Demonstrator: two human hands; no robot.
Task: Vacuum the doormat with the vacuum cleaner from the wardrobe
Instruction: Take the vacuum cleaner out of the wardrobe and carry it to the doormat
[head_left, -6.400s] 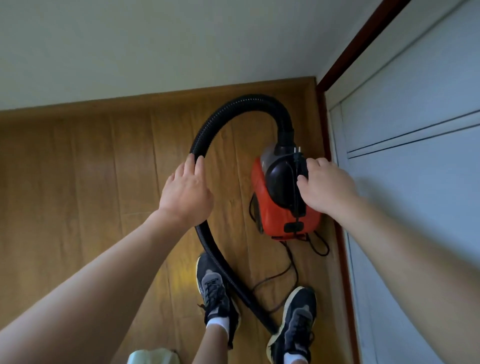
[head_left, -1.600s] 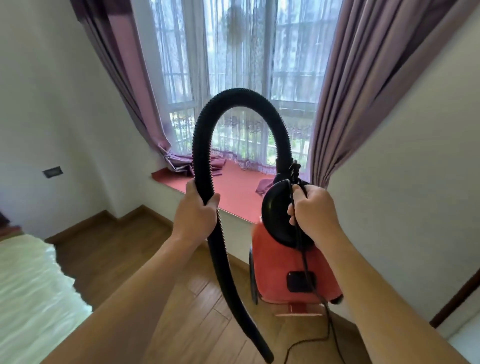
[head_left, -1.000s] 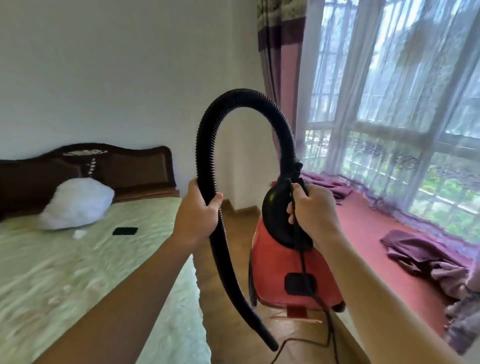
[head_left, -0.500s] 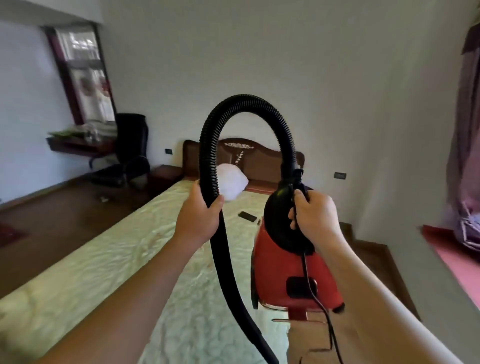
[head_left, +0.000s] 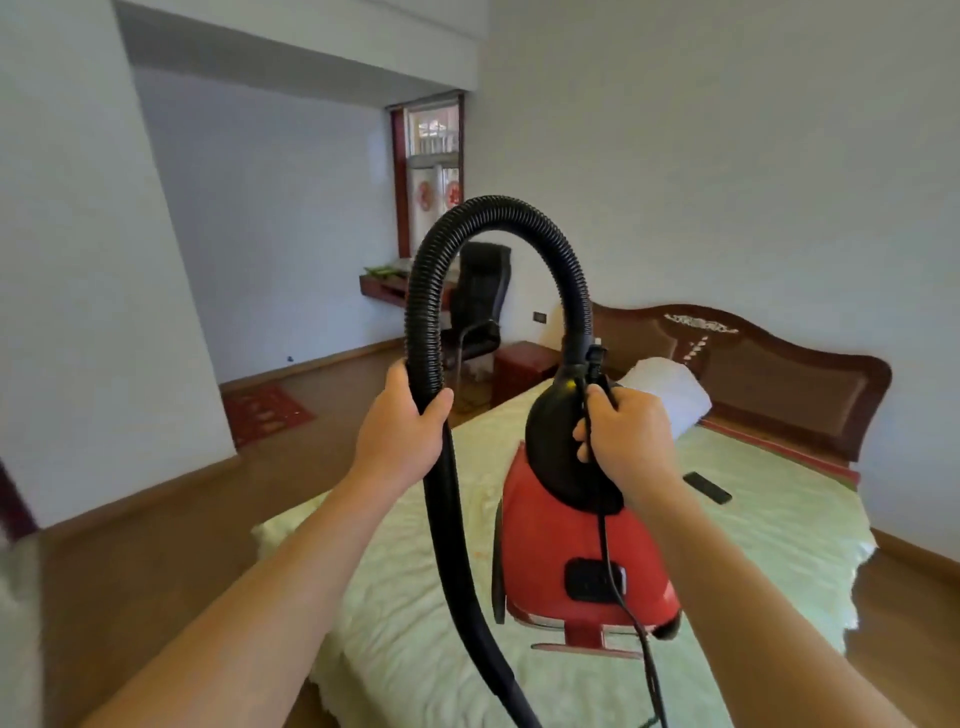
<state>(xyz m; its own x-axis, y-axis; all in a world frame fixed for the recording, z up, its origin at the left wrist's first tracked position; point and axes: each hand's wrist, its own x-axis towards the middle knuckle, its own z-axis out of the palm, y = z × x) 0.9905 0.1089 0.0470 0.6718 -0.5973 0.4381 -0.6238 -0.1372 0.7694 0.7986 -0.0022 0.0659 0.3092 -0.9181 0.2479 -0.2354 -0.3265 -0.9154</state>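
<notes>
- The red canister vacuum cleaner is carried over the bed; right hand fingers are curled round its handle and power cord; left hand fingers are wrapped round the hose.
- The doormat lies far left on the floor; the trailing cord is best gathered before walking.
- Shell glossy plastic; hose ribbed, flexible, arched.

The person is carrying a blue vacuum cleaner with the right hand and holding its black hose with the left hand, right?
Not quite: the vacuum cleaner is red, not blue, as the head view shows. The rest is right: the right hand carries it by its black top, and the left hand holds the black hose.
</notes>
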